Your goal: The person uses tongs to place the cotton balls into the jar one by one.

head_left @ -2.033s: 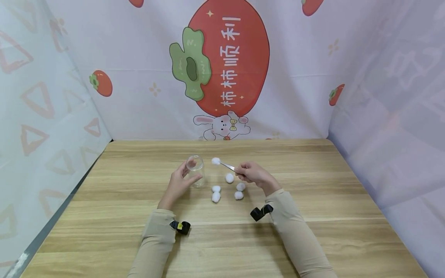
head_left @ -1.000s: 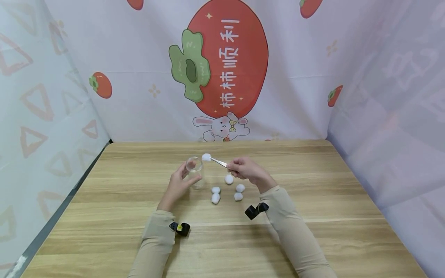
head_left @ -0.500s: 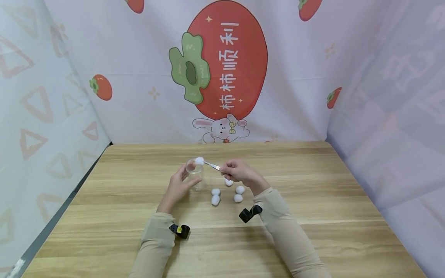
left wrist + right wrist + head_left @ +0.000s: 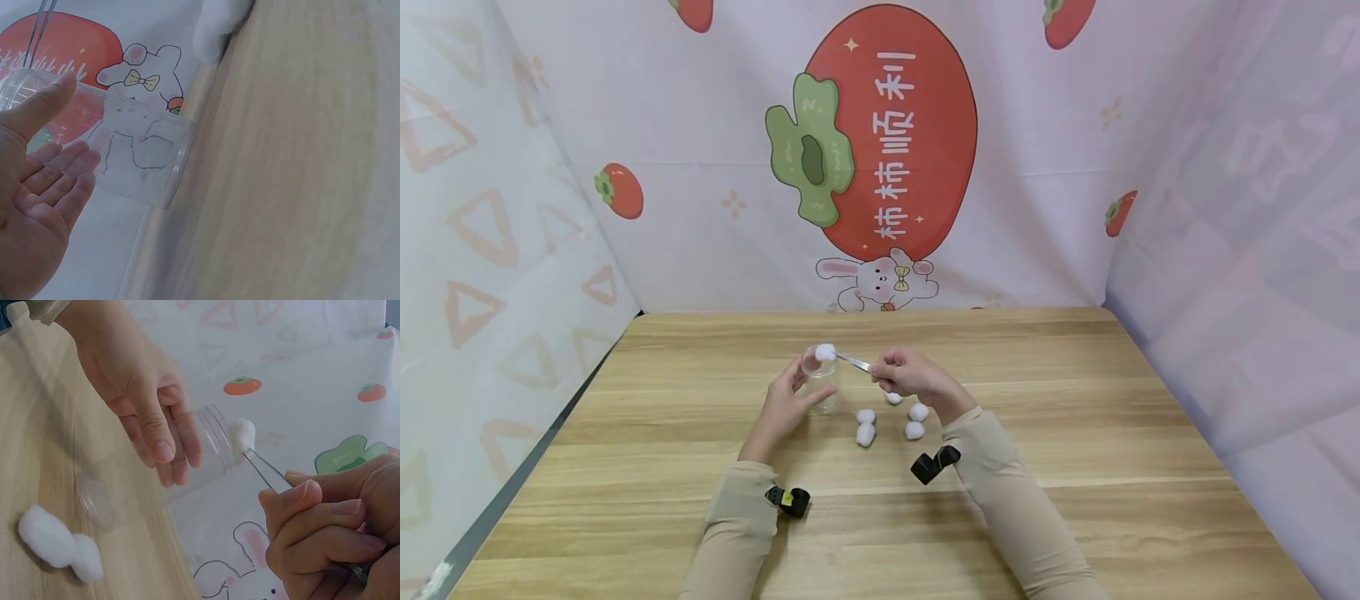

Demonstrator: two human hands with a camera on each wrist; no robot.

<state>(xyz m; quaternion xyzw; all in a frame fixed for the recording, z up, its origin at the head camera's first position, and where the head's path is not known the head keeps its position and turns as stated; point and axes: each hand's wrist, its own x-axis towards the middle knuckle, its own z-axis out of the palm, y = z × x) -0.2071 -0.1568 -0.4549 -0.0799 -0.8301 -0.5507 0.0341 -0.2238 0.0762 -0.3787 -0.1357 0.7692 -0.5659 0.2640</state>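
- Wooden table [image 4: 1075, 467]: four cotton balls [image 4: 866, 433] lie loose, jar [image 4: 822, 379] seemingly empty.
- Left hand [image 4: 782, 404] grips the jar; right hand [image 4: 910, 377] pinches tweezers [image 4: 853, 361] — their ball [image 4: 825, 352] sits at the mouth, not yet inside.

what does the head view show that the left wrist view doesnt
Only the head view shows the right hand gripping the tweezers, the cotton ball pinched at the jar's mouth, four loose cotton balls on the table, and both sleeves. Only the left wrist view shows the left palm and the jar's base close up. Both show the left hand holding the clear jar.
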